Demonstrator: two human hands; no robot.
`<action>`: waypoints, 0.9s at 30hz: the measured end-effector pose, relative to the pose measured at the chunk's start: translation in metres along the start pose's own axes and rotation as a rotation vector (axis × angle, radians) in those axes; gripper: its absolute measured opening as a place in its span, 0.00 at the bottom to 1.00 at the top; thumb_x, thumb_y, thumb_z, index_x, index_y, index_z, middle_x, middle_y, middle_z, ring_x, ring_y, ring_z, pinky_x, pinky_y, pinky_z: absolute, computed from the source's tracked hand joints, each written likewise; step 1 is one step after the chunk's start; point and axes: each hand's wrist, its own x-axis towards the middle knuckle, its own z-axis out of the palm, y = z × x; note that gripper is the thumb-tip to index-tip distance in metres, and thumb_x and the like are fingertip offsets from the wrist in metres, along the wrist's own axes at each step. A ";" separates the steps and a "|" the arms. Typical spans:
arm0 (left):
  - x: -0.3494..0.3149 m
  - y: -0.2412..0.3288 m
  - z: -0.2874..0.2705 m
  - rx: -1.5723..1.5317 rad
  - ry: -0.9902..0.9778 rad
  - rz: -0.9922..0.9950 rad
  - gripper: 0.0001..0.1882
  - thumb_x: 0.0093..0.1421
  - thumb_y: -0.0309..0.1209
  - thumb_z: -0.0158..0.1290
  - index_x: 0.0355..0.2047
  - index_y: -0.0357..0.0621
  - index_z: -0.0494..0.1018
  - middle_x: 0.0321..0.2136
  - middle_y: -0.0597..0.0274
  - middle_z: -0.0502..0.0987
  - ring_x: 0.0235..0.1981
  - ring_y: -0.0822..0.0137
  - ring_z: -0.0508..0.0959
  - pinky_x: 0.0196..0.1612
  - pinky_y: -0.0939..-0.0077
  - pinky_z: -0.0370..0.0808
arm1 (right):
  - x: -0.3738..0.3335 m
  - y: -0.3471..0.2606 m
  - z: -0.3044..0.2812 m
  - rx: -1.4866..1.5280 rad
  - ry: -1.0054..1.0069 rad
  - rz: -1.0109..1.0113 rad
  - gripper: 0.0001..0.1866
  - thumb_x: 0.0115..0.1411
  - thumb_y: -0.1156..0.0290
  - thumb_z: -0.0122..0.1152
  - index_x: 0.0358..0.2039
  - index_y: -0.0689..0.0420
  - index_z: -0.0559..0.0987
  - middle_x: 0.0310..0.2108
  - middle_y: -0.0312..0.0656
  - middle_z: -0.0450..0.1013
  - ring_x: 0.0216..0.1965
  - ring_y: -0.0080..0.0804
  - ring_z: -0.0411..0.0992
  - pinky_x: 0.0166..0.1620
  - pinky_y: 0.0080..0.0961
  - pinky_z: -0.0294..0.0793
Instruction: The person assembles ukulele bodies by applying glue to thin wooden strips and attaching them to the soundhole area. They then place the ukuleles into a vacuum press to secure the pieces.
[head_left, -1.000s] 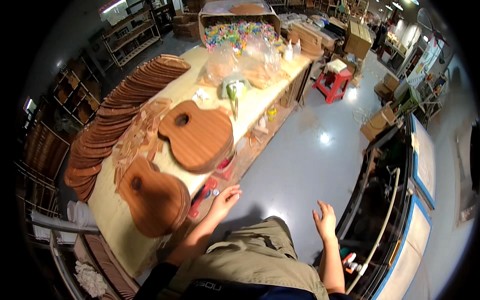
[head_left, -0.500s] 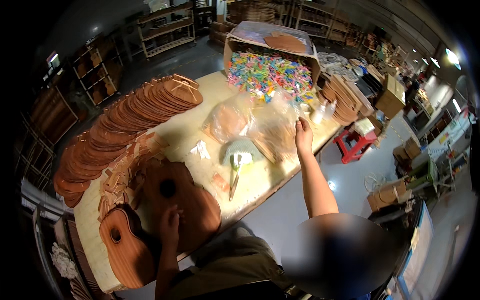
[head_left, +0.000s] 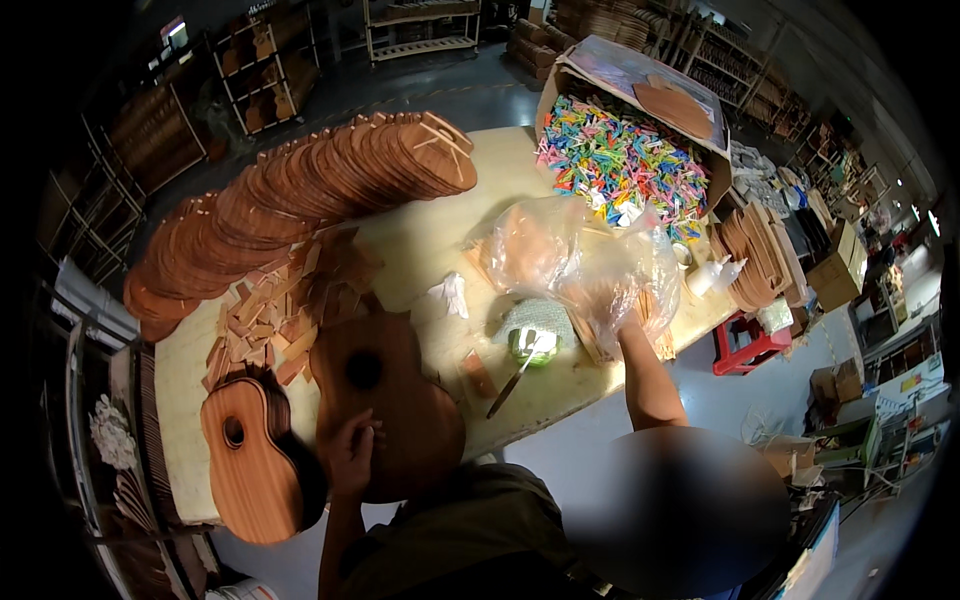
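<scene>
1. Left hand (head_left: 350, 455): fingers loosely spread and a little curled, with nothing seen between them, over the near part of the larger guitar-shaped body; whether they touch it I cannot tell. Right hand (head_left: 630, 340): reaching the near edge of the clear plastic bag, its fingers blurred and partly covered, so I cannot tell whether they pinch it.
2. Pale work table (head_left: 400, 255), running from near left to far right, under most of the things.
3. Long row of brown wooden panels (head_left: 300, 195), leaning in overlapping layers along the table's far left edge.
4. Cardboard box (head_left: 719, 175) at the far right, its opening full of many-coloured clips (head_left: 620, 155).
5. Larger guitar-shaped body (head_left: 405, 405), lying in shadow at the near side, round hole upward; the smaller guitar-shaped body (head_left: 250, 465) lies just left of it.
6. Clear plastic bag (head_left: 655, 265), on the right part of the table, in front of the box, with wooden pieces at it.
7. Heap of wood offcuts (head_left: 265, 325), between the panels and the two bodies.
8. Long-handled tool (head_left: 508, 392), slanting nearward, right of the larger body.
9. Crumpled white paper (head_left: 453, 293), mid-table.
</scene>
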 end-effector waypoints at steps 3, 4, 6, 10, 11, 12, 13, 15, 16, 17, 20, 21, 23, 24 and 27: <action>-0.001 0.002 -0.002 0.037 0.010 0.022 0.14 0.65 0.22 0.45 0.51 0.37 0.70 0.37 0.59 0.77 0.34 0.73 0.77 0.38 0.78 0.77 | 0.013 0.005 0.012 0.113 -0.160 0.035 0.15 0.61 0.67 0.46 0.43 0.63 0.73 0.36 0.50 0.76 0.33 0.44 0.75 0.36 0.39 0.74; -0.001 0.003 -0.003 0.050 0.010 0.036 0.14 0.65 0.22 0.45 0.50 0.37 0.70 0.36 0.59 0.77 0.34 0.73 0.77 0.38 0.78 0.77 | 0.017 0.007 0.013 0.142 -0.187 0.045 0.14 0.61 0.68 0.47 0.42 0.63 0.73 0.36 0.50 0.76 0.32 0.44 0.75 0.35 0.38 0.74; -0.002 0.003 -0.004 0.042 0.011 0.030 0.14 0.65 0.22 0.45 0.50 0.37 0.70 0.36 0.59 0.77 0.34 0.73 0.77 0.38 0.78 0.77 | 0.024 0.013 0.019 0.180 -0.197 0.056 0.12 0.61 0.69 0.48 0.41 0.63 0.73 0.35 0.49 0.76 0.30 0.42 0.75 0.33 0.37 0.73; 0.012 0.007 0.006 -0.026 -0.071 0.065 0.14 0.65 0.23 0.45 0.50 0.37 0.71 0.36 0.59 0.77 0.34 0.72 0.77 0.38 0.78 0.77 | 0.042 0.088 0.021 0.269 0.072 0.053 0.09 0.60 0.72 0.50 0.38 0.62 0.74 0.32 0.47 0.76 0.26 0.39 0.74 0.29 0.34 0.72; 0.012 0.007 0.005 -0.033 -0.068 0.061 0.14 0.65 0.23 0.45 0.50 0.37 0.71 0.36 0.59 0.77 0.34 0.73 0.77 0.38 0.78 0.77 | 0.038 0.082 0.017 0.393 0.156 0.043 0.08 0.60 0.72 0.50 0.37 0.62 0.74 0.32 0.47 0.76 0.25 0.38 0.74 0.28 0.33 0.72; 0.012 0.005 0.004 -0.042 -0.069 0.057 0.14 0.65 0.23 0.45 0.50 0.37 0.71 0.37 0.59 0.77 0.34 0.73 0.77 0.38 0.78 0.77 | 0.033 0.077 0.013 0.766 0.156 0.216 0.08 0.61 0.72 0.49 0.37 0.62 0.72 0.31 0.47 0.76 0.24 0.37 0.73 0.27 0.32 0.72; 0.004 0.003 -0.003 -0.042 -0.032 0.045 0.14 0.65 0.23 0.46 0.50 0.37 0.71 0.37 0.59 0.77 0.35 0.73 0.77 0.38 0.78 0.77 | 0.022 0.034 -0.001 1.255 0.216 0.374 0.08 0.62 0.71 0.49 0.37 0.63 0.71 0.30 0.48 0.75 0.24 0.36 0.73 0.27 0.31 0.71; 0.002 0.005 -0.003 -0.010 -0.039 0.019 0.14 0.65 0.24 0.46 0.50 0.38 0.71 0.38 0.59 0.77 0.36 0.72 0.77 0.39 0.78 0.77 | -0.009 0.002 -0.033 1.146 0.684 0.399 0.10 0.66 0.67 0.45 0.38 0.62 0.65 0.26 0.45 0.71 0.24 0.30 0.69 0.26 0.28 0.68; -0.004 0.003 -0.009 0.012 -0.005 -0.005 0.13 0.65 0.24 0.46 0.50 0.39 0.72 0.38 0.59 0.78 0.36 0.72 0.77 0.40 0.78 0.76 | -0.040 -0.045 -0.058 1.248 0.739 0.304 0.10 0.67 0.67 0.44 0.39 0.61 0.65 0.26 0.43 0.69 0.25 0.28 0.67 0.28 0.28 0.68; -0.007 0.000 -0.012 0.002 0.001 -0.023 0.13 0.64 0.24 0.47 0.49 0.39 0.72 0.38 0.59 0.78 0.37 0.72 0.77 0.41 0.78 0.76 | -0.086 -0.099 -0.095 1.349 0.782 0.205 0.09 0.68 0.67 0.43 0.40 0.60 0.64 0.27 0.40 0.67 0.26 0.25 0.64 0.30 0.27 0.67; -0.002 0.012 -0.006 0.086 -0.032 0.003 0.13 0.63 0.24 0.49 0.48 0.39 0.73 0.38 0.59 0.78 0.38 0.72 0.77 0.44 0.79 0.75 | -0.176 -0.185 -0.116 1.855 0.638 -0.246 0.12 0.69 0.66 0.45 0.48 0.59 0.64 0.31 0.36 0.64 0.32 0.23 0.63 0.39 0.23 0.66; 0.002 0.018 -0.004 0.164 -0.063 0.081 0.13 0.63 0.24 0.50 0.48 0.39 0.73 0.38 0.60 0.79 0.39 0.73 0.78 0.44 0.79 0.74 | -0.204 -0.211 -0.108 1.898 0.494 -0.343 0.11 0.69 0.66 0.45 0.47 0.58 0.64 0.31 0.37 0.65 0.33 0.24 0.64 0.41 0.24 0.67; 0.001 0.019 -0.007 0.192 -0.133 0.105 0.13 0.60 0.25 0.52 0.46 0.41 0.74 0.40 0.58 0.78 0.41 0.68 0.78 0.46 0.75 0.74 | -0.254 -0.250 -0.075 1.651 0.155 -0.479 0.07 0.68 0.69 0.45 0.42 0.58 0.65 0.33 0.38 0.67 0.35 0.25 0.65 0.42 0.25 0.67; -0.005 0.021 -0.009 0.308 -0.189 0.210 0.13 0.59 0.25 0.53 0.45 0.41 0.74 0.39 0.58 0.78 0.42 0.65 0.77 0.47 0.73 0.74 | -0.270 -0.263 -0.049 1.573 -0.008 -0.586 0.08 0.68 0.69 0.44 0.43 0.58 0.68 0.32 0.37 0.67 0.35 0.23 0.65 0.41 0.21 0.63; -0.025 0.031 -0.016 0.517 -0.357 0.459 0.11 0.55 0.26 0.54 0.40 0.44 0.75 0.37 0.56 0.76 0.44 0.55 0.73 0.50 0.63 0.71 | -0.290 -0.271 -0.009 0.773 -0.245 -0.899 0.14 0.61 0.74 0.52 0.48 0.60 0.71 0.37 0.42 0.69 0.41 0.34 0.68 0.45 0.29 0.68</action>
